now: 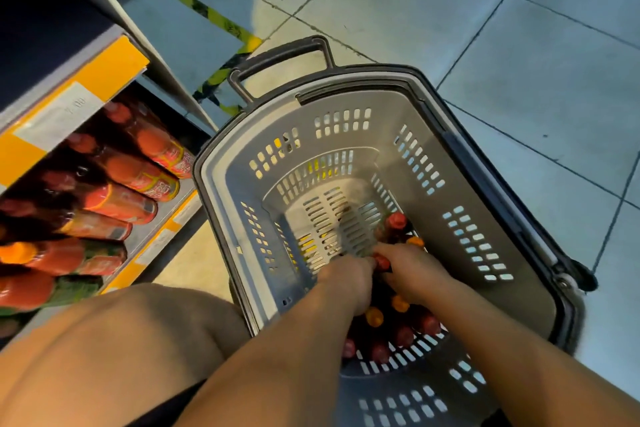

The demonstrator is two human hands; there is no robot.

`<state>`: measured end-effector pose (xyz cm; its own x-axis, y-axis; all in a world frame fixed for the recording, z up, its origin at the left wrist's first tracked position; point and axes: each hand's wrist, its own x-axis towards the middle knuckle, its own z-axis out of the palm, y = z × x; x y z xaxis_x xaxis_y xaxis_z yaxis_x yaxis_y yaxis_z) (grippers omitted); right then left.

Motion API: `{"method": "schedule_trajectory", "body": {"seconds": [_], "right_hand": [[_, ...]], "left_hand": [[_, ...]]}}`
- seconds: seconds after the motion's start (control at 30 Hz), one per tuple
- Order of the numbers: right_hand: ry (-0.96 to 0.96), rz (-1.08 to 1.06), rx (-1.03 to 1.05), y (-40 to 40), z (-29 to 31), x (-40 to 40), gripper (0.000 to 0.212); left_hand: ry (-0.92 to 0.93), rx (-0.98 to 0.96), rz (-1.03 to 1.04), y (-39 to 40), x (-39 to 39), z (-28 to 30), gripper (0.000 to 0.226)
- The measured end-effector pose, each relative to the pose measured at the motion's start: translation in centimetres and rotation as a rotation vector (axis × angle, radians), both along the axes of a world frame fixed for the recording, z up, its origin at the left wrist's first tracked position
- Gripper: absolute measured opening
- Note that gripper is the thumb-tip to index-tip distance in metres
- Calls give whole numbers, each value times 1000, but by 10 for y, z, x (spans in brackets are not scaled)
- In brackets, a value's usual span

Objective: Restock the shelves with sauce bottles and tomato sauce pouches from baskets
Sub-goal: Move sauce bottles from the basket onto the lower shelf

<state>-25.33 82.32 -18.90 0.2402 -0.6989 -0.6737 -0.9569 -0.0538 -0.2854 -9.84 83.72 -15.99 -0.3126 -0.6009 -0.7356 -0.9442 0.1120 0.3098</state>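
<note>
While both hands [349, 279] reach in, bottles [398, 326] stand upright.

Retail shop aisle, supermarket type. Shelf [114, 107] at left has yellow price-strip edges with paper price labels [65, 111], rows of identical red sauce bottles [138, 170] under it. Grey wheeled shopping basket [467, 156] on tiled floor [519, 45] with yellow-black hazard tape [214, 15].

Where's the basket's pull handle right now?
The black pull handle sticks up at the far end of the grey basket, upper centre, beside the yellow-black floor tape.
</note>
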Motion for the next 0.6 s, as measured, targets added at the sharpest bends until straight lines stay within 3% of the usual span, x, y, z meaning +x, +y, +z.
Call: {"method": "schedule_trajectory", "body": {"seconds": [0.2,0.3,0.4,0.5,0.6], "right_hand": [[-41,-32,-38,3,-2,-2,45],[-80,-64,-71,-1,4,-4,28],[-149,-87,-122,0,12,-4,39],[-209,-143,-154,5,26,-1,32],[-219,-201,-197,7,43,4,44]], "left_hand": [[-3,-12,40,3,6,19,35],[15,-51,67,-4,10,38,28],[42,-98,101,-12,20,69,27],[105,-194,157,-14,38,96,33],[226,-340,253,-10,59,119,26]]}}
